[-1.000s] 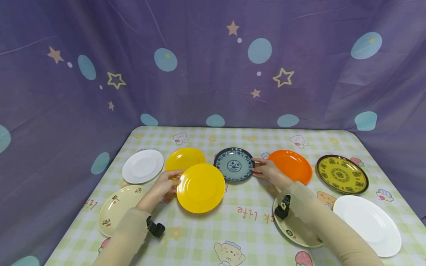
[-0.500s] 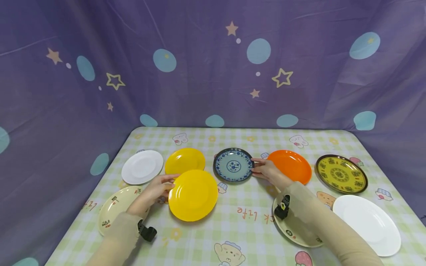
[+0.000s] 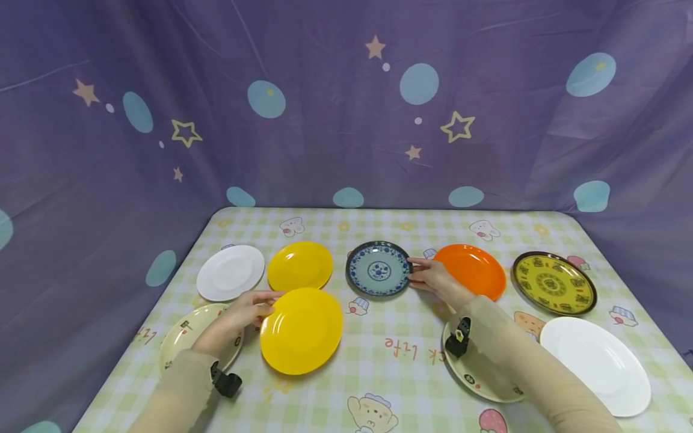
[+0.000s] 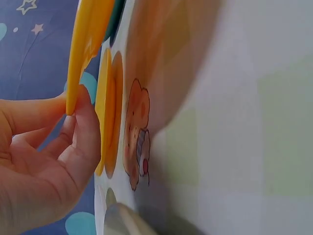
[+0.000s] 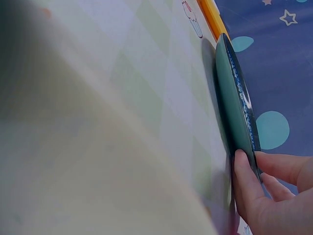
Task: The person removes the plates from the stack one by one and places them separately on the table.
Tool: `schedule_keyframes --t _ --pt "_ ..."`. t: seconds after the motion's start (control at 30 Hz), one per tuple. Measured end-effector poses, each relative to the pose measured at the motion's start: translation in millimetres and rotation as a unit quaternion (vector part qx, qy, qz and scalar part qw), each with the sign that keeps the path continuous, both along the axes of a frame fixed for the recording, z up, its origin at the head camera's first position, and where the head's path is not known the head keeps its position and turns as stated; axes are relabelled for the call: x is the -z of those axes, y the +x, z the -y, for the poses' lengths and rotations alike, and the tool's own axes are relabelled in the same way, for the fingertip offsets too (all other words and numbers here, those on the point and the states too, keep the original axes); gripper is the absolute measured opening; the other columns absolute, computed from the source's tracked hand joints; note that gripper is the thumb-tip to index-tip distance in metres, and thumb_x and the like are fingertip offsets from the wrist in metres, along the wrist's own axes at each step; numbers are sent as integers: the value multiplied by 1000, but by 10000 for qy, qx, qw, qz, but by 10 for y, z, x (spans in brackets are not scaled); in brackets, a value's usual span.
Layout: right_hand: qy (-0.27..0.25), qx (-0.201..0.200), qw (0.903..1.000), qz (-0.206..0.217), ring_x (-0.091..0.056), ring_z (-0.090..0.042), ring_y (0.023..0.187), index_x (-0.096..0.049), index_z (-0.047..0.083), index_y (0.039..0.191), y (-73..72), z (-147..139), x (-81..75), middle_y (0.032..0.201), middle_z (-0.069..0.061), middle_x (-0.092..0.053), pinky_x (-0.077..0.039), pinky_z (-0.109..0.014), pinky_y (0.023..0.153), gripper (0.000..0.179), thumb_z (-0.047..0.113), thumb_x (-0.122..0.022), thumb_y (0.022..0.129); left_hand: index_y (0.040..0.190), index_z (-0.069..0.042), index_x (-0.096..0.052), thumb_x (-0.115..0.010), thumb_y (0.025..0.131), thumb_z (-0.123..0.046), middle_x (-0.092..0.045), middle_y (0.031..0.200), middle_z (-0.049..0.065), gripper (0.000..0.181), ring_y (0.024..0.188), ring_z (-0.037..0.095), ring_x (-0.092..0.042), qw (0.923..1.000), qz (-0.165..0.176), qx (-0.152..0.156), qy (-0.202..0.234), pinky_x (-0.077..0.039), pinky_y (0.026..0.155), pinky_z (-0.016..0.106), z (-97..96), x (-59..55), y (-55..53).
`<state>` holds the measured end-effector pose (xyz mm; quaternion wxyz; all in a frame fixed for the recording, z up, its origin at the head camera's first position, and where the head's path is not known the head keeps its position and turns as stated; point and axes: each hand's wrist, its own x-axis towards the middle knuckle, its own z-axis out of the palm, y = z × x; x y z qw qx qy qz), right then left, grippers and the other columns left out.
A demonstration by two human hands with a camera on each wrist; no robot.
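My left hand [image 3: 236, 320] pinches the left rim of a plain yellow plate [image 3: 301, 331]. In the left wrist view the plate [image 4: 87, 39] is held clear of the cloth, its shadow falling below it. A second yellow plate [image 3: 300, 264] lies just behind. My right hand [image 3: 437, 281] grips the right rim of a small blue-patterned plate [image 3: 379, 270] with a dark edge. The right wrist view shows thumb and fingers on either side of this plate's rim [image 5: 234, 98]; whether its base touches the cloth I cannot tell.
On the checked tablecloth [image 3: 400, 385] are a white plate [image 3: 231, 273] and a cream plate [image 3: 186, 328] at left. At right lie an orange plate [image 3: 473, 270], a patterned yellow plate [image 3: 554, 282], a white oval plate [image 3: 595, 367] and another cream plate [image 3: 476, 379], partly under my sleeve.
My left hand has drawn the held yellow plate left and nearer to me, away from the yellow plate behind it. The right hand stays on the blue-patterned plate, with no visible movement.
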<state>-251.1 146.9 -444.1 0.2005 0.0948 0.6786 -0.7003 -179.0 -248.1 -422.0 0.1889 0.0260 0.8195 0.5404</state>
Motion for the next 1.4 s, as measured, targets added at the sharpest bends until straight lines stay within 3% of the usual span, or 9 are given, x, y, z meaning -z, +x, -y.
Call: schedule_keyframes --t 0.4,0.8,1.4 --pt "-41 -44 10000 -70 -57 -12 72 -33 -3 134 4 -9 15 109 -22 -43 -49 -34 83 51 -12 -44 85 122 11 -45 -45 86 3 -53 94 13 37 55 9 -53 9988 -98 473 33 -50 47 24 120 2 18" --pt "91 42 9999 37 -55 -17 81 -34 -1 134 -15 9 10 119 -25 -41 -50 -34 83 54 -11 -49 83 120 11 -47 -46 86 3 -55 91 11 36 60 10 -55 9965 32 834 9 -50 47 24 159 19 0" --pt "84 233 9996 159 -56 -17 80 -37 1 133 -20 23 5 118 -23 -42 -50 -33 81 53 -11 -50 83 119 7 -50 -45 83 6 -59 93 8 37 67 11 -54 9961 181 740 -454 -50 52 23 101 52 -49"
